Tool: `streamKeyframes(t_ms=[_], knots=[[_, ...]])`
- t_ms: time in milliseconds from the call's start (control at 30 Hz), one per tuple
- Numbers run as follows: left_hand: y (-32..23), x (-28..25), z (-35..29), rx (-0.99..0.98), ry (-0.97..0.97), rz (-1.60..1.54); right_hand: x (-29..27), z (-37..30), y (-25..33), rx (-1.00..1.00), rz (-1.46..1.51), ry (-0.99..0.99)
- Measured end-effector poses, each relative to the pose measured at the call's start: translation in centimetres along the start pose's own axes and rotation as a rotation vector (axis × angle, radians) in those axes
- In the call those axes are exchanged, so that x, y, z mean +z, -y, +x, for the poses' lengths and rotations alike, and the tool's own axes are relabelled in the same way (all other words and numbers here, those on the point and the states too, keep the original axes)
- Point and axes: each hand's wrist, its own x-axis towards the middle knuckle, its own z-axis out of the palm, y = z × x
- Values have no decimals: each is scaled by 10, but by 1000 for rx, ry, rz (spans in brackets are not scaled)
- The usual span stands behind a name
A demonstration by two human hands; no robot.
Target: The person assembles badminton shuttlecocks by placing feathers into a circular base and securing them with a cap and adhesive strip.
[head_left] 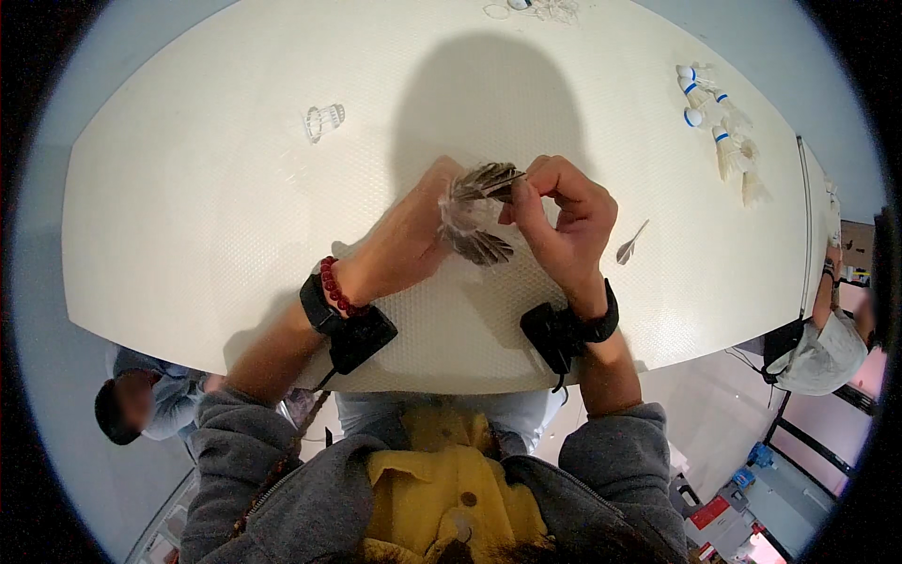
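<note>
Over the middle of the table, my left hand (411,228) is closed around a partly feathered shuttlecock (462,218). It has a clear, see-through body and grey-brown striped feathers standing in two groups, with a gap between them. Its base is hidden by my left hand. My right hand (575,209) pinches a grey feather (507,185) at the shuttlecock's upper right edge. Whether that feather is fixed in the body I cannot tell. A single loose feather (632,242) lies on the table to the right of my right hand.
A clear plastic shuttlecock skirt (324,122) lies at the left of the white textured table (216,216). Several white shuttlecocks with blue bands (722,135) lie at the far right. A tangle of pale string (556,10) sits at the far edge. Other people sit at both sides.
</note>
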Motion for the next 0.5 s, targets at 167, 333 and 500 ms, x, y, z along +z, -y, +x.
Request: streamKeyframes(t_ms=[167,333,500], knots=[[-3,-3,-4,19,35,66,-2,-2,-1,107,64,-146],[-2,-2,-1,19,18,50,-24,7,-5,-10,5,-324],[-7,-6,6,37,20,10,-63,18,-14,32,-29,-622]])
